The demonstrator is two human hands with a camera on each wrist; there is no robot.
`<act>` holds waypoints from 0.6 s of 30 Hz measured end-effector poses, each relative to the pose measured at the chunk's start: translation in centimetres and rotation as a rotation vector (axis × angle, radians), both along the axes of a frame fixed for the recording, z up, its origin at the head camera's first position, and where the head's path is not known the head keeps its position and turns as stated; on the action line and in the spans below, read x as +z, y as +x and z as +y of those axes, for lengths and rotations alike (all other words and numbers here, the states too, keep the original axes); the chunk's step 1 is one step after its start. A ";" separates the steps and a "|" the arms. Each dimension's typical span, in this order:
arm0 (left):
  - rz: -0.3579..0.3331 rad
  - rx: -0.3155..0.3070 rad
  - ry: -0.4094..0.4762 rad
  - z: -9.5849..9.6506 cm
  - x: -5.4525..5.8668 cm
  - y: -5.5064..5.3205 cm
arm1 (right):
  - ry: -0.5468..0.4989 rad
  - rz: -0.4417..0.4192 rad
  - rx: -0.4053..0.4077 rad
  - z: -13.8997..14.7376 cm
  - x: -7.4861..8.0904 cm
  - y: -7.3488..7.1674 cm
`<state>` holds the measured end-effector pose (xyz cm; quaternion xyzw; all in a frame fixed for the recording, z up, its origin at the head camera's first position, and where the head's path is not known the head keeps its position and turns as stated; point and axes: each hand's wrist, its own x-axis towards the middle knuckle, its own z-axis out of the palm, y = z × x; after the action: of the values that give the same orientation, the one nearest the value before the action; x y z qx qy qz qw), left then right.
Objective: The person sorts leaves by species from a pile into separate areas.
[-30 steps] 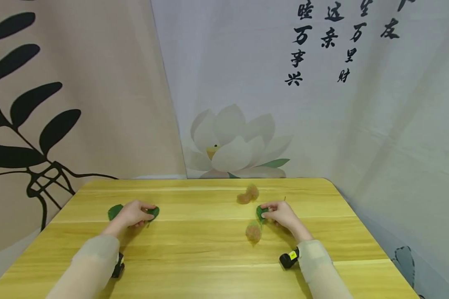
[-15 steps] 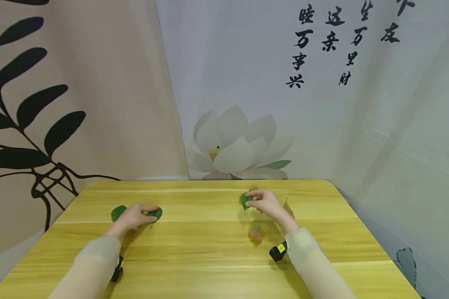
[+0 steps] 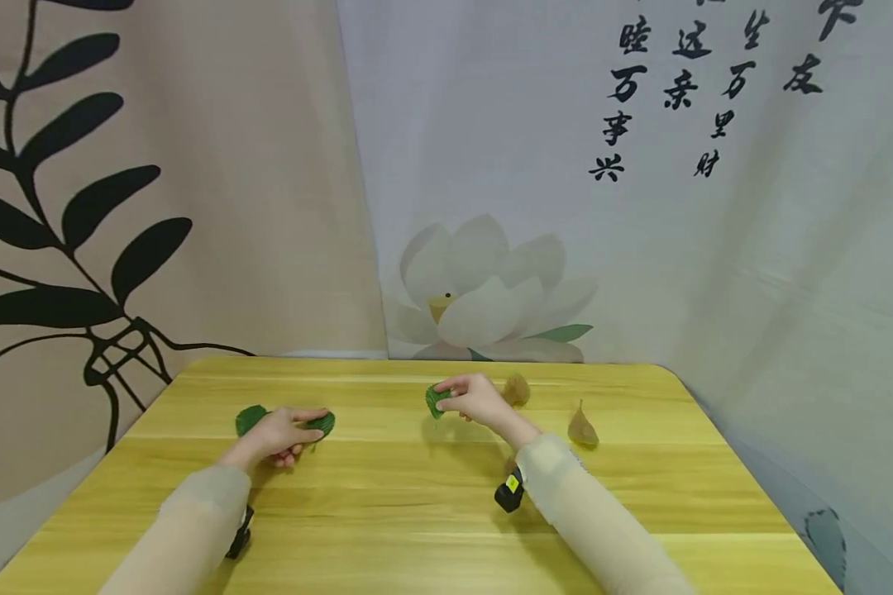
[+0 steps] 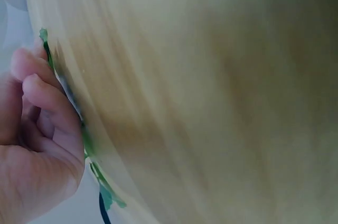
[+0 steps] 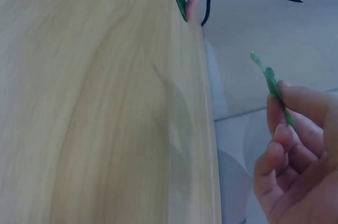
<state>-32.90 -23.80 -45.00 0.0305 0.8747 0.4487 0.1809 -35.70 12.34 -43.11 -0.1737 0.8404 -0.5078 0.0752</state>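
In the head view my left hand (image 3: 277,435) pinches a green leaf (image 3: 323,424) between thumb and forefinger, low over the table at the left. Behind that hand a second green leaf (image 3: 250,419) lies partly covered. My right hand (image 3: 479,400) is raised near the far edge, left of a brown leaf (image 3: 517,390), and holds another green leaf (image 3: 436,401) by thumb and fingertips. From the right wrist, this held leaf (image 5: 274,89) appears nearly edge-on, clear of the tabletop. The left wrist view has the left fingers (image 4: 50,97) against a thin green leaf edge (image 4: 46,49).
Another brown leaf (image 3: 583,430) lies farther right on the wooden table (image 3: 387,512). A third brown one is mostly hidden behind the right sleeve (image 3: 558,471). Black wrist cameras (image 3: 509,492) hang under both forearms. A printed curtain (image 3: 268,207) stands behind the table.
My right hand has lifted its green leaf from beside the brown leaves and carried it left toward the middle. The left hand stays about where it was. The head view has shifted slightly.
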 end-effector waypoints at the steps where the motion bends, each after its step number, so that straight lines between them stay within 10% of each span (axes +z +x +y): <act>1: 0.000 0.003 -0.004 -0.1 0.0 0.0 | 0.002 0.004 0.003 -0.4 -0.1 -0.1; 18: 0.052 -0.001 -0.077 0.3 -0.2 -0.3 | -0.016 -0.048 0.025 -3.4 -1.3 -0.4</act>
<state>-33.23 -23.49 -45.18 0.0357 0.8957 0.4134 0.1595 -36.12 8.90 -44.39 -0.1726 0.8320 -0.5176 0.1002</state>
